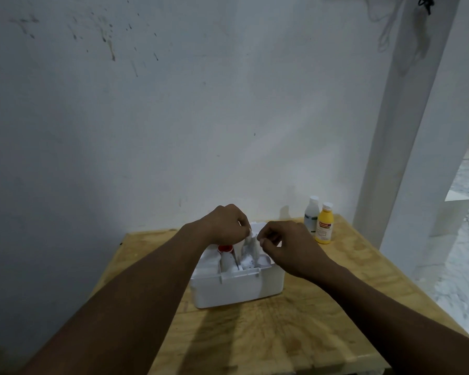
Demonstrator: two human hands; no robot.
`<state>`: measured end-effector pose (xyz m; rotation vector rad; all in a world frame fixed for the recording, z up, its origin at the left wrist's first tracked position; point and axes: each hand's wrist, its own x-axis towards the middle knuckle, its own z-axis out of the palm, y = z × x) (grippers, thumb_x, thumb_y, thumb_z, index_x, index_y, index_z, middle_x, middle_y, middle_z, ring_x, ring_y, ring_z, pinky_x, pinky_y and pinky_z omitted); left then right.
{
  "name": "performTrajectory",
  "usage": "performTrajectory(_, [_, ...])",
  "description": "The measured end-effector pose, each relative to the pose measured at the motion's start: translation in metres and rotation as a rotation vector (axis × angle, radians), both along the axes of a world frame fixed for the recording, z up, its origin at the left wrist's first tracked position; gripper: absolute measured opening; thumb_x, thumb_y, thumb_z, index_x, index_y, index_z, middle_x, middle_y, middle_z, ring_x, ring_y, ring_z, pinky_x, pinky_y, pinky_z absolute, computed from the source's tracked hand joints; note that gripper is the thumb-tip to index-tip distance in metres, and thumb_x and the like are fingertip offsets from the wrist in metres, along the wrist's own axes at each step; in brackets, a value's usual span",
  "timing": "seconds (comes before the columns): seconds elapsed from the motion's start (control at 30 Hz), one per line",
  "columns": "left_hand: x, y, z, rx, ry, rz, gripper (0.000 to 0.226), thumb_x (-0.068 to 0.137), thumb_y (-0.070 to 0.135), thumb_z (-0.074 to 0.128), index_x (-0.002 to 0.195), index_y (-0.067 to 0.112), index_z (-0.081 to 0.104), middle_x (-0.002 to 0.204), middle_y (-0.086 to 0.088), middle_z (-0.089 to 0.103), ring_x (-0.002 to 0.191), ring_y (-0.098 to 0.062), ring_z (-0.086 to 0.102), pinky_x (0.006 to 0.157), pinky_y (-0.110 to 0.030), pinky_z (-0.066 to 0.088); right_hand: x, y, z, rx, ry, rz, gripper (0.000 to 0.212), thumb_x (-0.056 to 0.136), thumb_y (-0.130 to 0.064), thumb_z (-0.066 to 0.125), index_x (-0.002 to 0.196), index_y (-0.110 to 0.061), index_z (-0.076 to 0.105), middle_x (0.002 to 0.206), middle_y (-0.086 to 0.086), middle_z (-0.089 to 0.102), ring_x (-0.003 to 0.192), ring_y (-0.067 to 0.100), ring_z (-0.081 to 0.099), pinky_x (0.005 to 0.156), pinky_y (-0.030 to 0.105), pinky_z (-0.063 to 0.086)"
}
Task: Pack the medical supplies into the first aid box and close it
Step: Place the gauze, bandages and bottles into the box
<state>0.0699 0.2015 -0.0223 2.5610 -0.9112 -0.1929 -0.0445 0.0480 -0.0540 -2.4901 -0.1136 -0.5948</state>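
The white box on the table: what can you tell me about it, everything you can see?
The box is white, looks like plastic, rectangular with rounded corners, and stands open and upright on the wooden table, toward its back. An inner tray with dividers holds white items and a bottle with a red cap. The left hand and right hand hover above it, pinching something white and thin that stands up out of the box. Its lid is mostly hidden behind the hands.
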Motion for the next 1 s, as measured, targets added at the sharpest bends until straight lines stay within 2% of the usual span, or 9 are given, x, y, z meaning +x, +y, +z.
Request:
performTrajectory(0.1, [0.001,-0.001,0.003,-0.007,0.008,0.003,0.024,0.093,0.023,0.058,0.104,0.020,0.079,0.109,0.000,0.075,0.095,-0.017,0.067,0.083,-0.030,0.056,0.004,-0.013,0.009,0.060,-0.054,-0.071,0.010,0.086,-0.017,0.065,0.090,-0.017,0.074,0.084,-0.006,0.075,0.071,0.002,0.066,0.071,0.023,0.057])
performTrajectory(0.2, [0.004,-0.008,0.009,-0.037,-0.009,-0.010,0.025,0.095,0.025,0.059,0.108,0.018,0.078,0.113,0.001,0.074,0.102,-0.016,0.066,0.083,-0.027,0.053,0.011,-0.040,0.020,0.102,-0.095,-0.200,0.009,0.084,-0.016,0.065,0.089,-0.017,0.073,0.083,-0.005,0.072,0.070,0.002,0.062,0.067,0.012,0.046])
performTrajectory(0.33, [0.009,-0.030,0.018,-0.079,-0.061,-0.027,0.025,0.095,0.027,0.059,0.111,0.016,0.076,0.116,0.000,0.072,0.105,-0.017,0.066,0.089,-0.027,0.051,0.021,-0.084,0.028,0.081,-0.100,-0.369,0.016,0.084,-0.022,0.065,0.100,-0.019,0.068,0.092,-0.003,0.068,0.083,0.016,0.064,0.076,0.029,0.049])
performTrajectory(0.4, [0.013,-0.048,0.021,-0.072,-0.089,-0.035,0.029,0.095,0.030,0.061,0.119,0.018,0.071,0.121,-0.001,0.067,0.110,-0.019,0.062,0.093,-0.030,0.050,0.025,-0.104,0.028,0.056,-0.064,-0.421,0.022,0.085,-0.023,0.064,0.107,-0.017,0.066,0.101,0.001,0.065,0.089,0.019,0.061,0.079,0.033,0.048])
performTrajectory(0.53, [0.025,-0.093,0.018,-0.035,-0.134,-0.090,0.047,0.093,0.032,0.063,0.138,0.020,0.056,0.139,-0.007,0.055,0.124,-0.023,0.055,0.098,-0.030,0.044,0.034,-0.134,0.018,-0.027,0.021,-0.483,0.030,0.086,-0.025,0.065,0.114,-0.017,0.062,0.112,0.007,0.063,0.094,0.022,0.059,0.075,0.032,0.045])
performTrajectory(0.67, [0.034,-0.139,0.002,0.019,-0.134,-0.146,0.064,0.092,0.030,0.063,0.152,0.023,0.039,0.153,-0.009,0.038,0.137,-0.028,0.045,0.110,-0.041,0.043,0.043,-0.151,0.002,-0.049,0.078,-0.493,0.038,0.085,-0.026,0.065,0.121,-0.020,0.059,0.122,0.011,0.061,0.106,0.028,0.058,0.081,0.036,0.049])
performTrajectory(0.83, [0.042,-0.180,-0.012,-0.025,-0.132,-0.213,0.082,0.092,0.021,0.065,0.160,0.029,0.019,0.166,-0.005,0.022,0.148,-0.030,0.033,0.116,-0.046,0.038,0.053,-0.167,-0.012,-0.032,0.092,-0.439,0.033,0.088,-0.026,0.065,0.120,-0.021,0.059,0.118,0.007,0.064,0.096,0.022,0.061,0.073,0.026,0.046])
performTrajectory(0.9, [0.046,-0.191,-0.015,-0.016,-0.124,-0.222,0.084,0.092,0.016,0.066,0.159,0.031,0.019,0.166,-0.004,0.024,0.147,-0.029,0.035,0.115,-0.045,0.039,0.056,-0.172,-0.016,-0.017,0.068,-0.420,0.027,0.089,-0.027,0.064,0.115,-0.023,0.057,0.112,0.004,0.068,0.092,0.021,0.064,0.070,0.026,0.049])
performTrajectory(1.0, [0.050,-0.201,-0.019,0.021,-0.136,-0.219,0.067,0.092,0.015,0.065,0.152,0.030,0.038,0.153,-0.006,0.048,0.135,-0.030,0.049,0.109,-0.044,0.046,0.059,-0.176,-0.020,-0.026,0.040,-0.415,0.020,0.089,-0.028,0.064,0.106,-0.026,0.054,0.101,0.002,0.070,0.084,0.019,0.066,0.065,0.026,0.054])
